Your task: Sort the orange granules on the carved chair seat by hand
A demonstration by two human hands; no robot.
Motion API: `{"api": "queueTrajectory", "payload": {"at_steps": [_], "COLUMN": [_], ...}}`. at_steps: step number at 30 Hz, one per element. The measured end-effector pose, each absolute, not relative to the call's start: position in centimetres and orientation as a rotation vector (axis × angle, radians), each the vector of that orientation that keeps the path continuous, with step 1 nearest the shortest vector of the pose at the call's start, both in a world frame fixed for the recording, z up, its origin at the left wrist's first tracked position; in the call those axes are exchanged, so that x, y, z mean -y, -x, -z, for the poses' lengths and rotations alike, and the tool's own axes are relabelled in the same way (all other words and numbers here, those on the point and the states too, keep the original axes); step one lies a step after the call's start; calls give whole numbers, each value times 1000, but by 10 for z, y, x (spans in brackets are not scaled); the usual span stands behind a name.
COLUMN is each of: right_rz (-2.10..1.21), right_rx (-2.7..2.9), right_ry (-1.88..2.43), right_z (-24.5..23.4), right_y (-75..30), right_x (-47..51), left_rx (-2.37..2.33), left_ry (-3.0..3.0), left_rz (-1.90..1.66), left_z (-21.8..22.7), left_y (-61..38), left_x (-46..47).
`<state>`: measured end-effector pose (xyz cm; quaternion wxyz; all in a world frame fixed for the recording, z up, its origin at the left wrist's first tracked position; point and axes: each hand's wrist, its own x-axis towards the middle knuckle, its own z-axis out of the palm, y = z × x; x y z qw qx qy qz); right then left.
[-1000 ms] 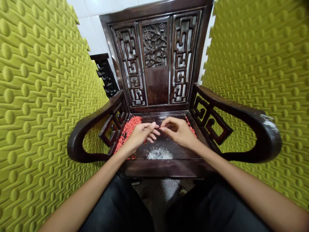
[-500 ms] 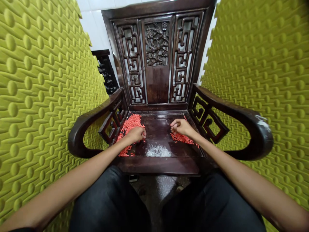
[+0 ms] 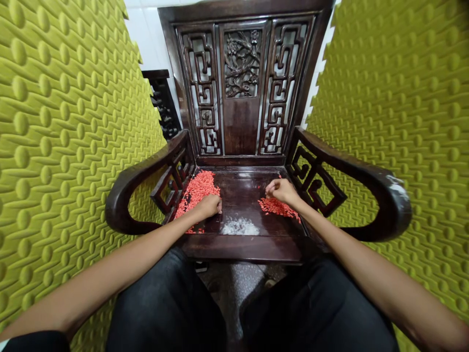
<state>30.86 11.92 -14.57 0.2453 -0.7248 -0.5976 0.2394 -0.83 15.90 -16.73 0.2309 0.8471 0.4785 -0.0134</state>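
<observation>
On the dark wooden seat point(image 3: 240, 195) of a carved chair lie small red pieces in two heaps. My left hand point(image 3: 211, 206) is closed at the inner edge of the larger red heap point(image 3: 201, 185); its fingers curl under, hiding anything in them. Just above the smaller red heap point(image 3: 280, 208) hovers my right hand point(image 3: 281, 190), its fingers bent in towards the thumb. What it may hold is too small to make out. One single red piece point(image 3: 259, 187) shows to the left of its fingertips. A heap of whitish, clear-looking bits point(image 3: 240, 226) lies near the seat's front edge, between both hands.
Curved armrests point(image 3: 120, 200) flank the seat, and a carved backrest point(image 3: 240, 122) rises behind it. Yellow-green textured foam panels point(image 3: 66, 122) stand on both sides. My dark-trousered legs point(image 3: 164, 303) are below the front edge.
My right hand has moved a little to the right, away from the single red piece that was at its fingertips. My left hand has curled tighter and stays beside the larger heap.
</observation>
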Motion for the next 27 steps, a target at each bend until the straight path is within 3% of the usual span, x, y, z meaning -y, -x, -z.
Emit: {"api": "queueTrajectory", "payload": {"at_steps": [4,13,21,27], "right_rz": [-712,-492,-785,-811], "right_rx": [1722,1763,2289,2420], "right_ry": [2096,2267,1727,1573], "right_z": [141,132,157,179], "right_y": [-309,-305,-245,-220], "right_x": [-113,-105,-96,-82], "left_rx": [-1291,-1163,-1081,-1032], "left_ry": [-2306,-2190,-2103,-2068], "left_rz": [-65,-426,-538,-570], "left_z": [160,127,116,114], "left_y": [6,4,-4,-3], "left_x": [-161,-160,-153,-153]}}
